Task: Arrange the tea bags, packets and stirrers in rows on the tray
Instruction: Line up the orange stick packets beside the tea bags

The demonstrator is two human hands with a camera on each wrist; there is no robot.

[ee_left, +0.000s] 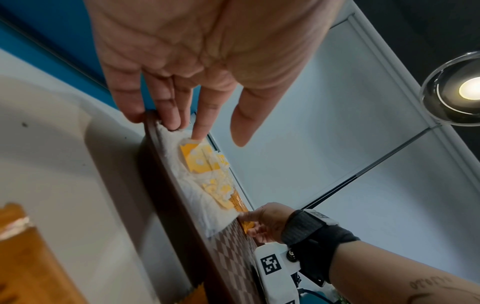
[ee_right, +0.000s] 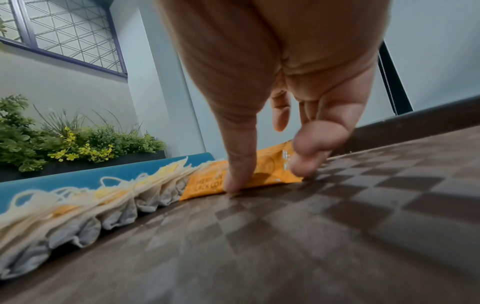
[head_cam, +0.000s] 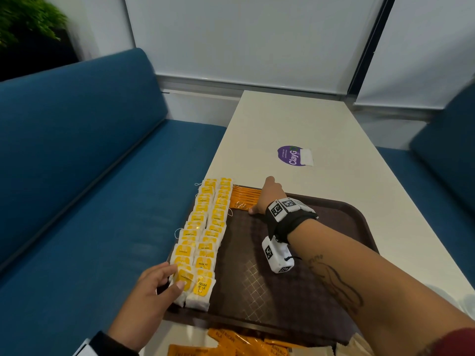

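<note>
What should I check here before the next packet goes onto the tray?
1. Tea bags in two rows along the tray's left side: ok.
2. Orange packets lined up beside the tea bags at the far end: ok, right hand presses on them with a straight finger.
3. Left hand steadies the nearest tea bags, fingers straight: ok.
4. Free room on the tray for more rows: ok, most of its right part is bare.
5. Loose packets waiting off the tray's near edge: ok.
6. Stirrers: cannot tell, none in view.
</note>
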